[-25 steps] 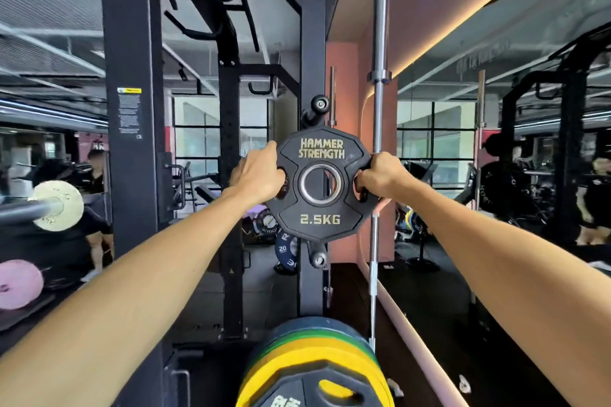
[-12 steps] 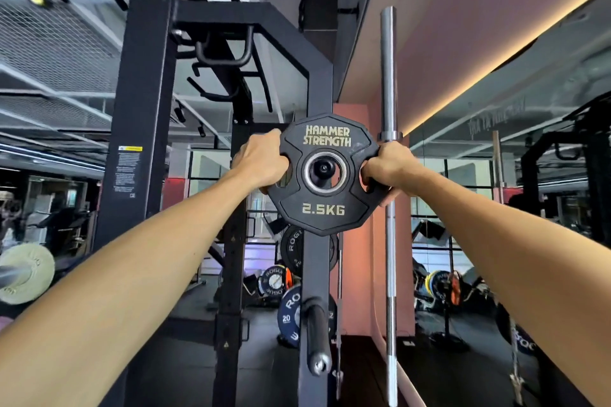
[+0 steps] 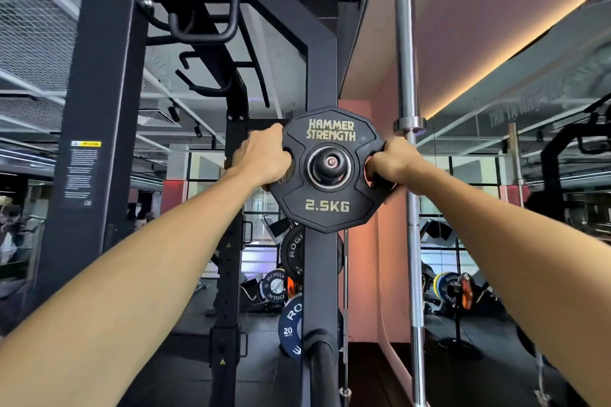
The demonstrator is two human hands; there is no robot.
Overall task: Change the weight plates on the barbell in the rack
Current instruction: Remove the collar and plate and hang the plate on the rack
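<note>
A black 2.5 kg Hammer Strength plate (image 3: pixel 327 205) is held upright against the rack's black upright post (image 3: pixel 320 274). Its centre hole sits around the end of a black storage peg (image 3: pixel 330 162) high on that post. My left hand (image 3: pixel 264 155) grips the plate's left handle slot and my right hand (image 3: pixel 393 160) grips the right slot. Both arms are stretched forward and up. The barbell in the rack is out of view.
A second black peg (image 3: pixel 319 345) sticks out low on the same post. A chrome barbell (image 3: pixel 408 175) stands upright just right of the plate, close to my right hand. Rogue plates (image 3: pixel 291 324) hang behind the post. A wall mirror is at the right.
Both hands have raised the plate from chest height up the post and slid its hole onto the upper peg; the peg's end now fills the hole.
</note>
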